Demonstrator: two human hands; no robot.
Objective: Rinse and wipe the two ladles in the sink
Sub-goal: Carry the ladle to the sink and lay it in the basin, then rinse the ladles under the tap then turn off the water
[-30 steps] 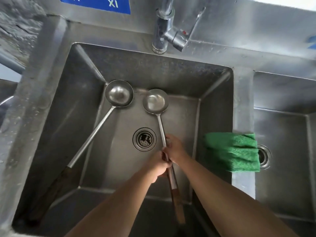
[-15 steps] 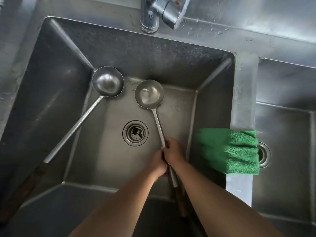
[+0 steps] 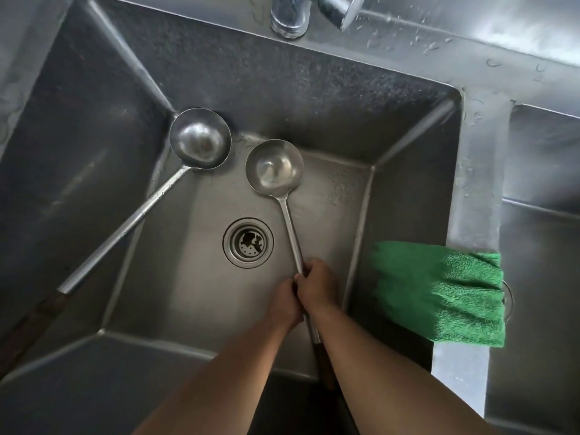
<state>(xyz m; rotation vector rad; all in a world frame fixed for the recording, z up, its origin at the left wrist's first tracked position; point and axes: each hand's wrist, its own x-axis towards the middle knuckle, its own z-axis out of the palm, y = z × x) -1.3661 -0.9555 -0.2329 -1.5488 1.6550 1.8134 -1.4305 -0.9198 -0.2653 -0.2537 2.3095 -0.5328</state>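
Two steel ladles with dark wooden grips lie in a deep steel sink (image 3: 408,189). The left ladle (image 3: 201,139) rests with its bowl in the far left corner and its long handle leaning down the left wall. The right ladle (image 3: 274,167) has its bowl facing up on the sink floor beside the drain (image 3: 248,242). My right hand (image 3: 317,282) and my left hand (image 3: 282,304) both wrap around its metal shaft, close together, just above the wooden grip. A green cloth (image 3: 445,291) hangs over the divider on the right.
A chrome tap (image 3: 290,14) stands at the back rim, with no water visibly running. A second basin (image 3: 539,277) lies to the right of the divider. Water drops dot the back ledge and divider.
The view has tilted down and closer to the sink. Both hands keep their hold on the right ladle's shaft; the ladles and cloth stay where they were.
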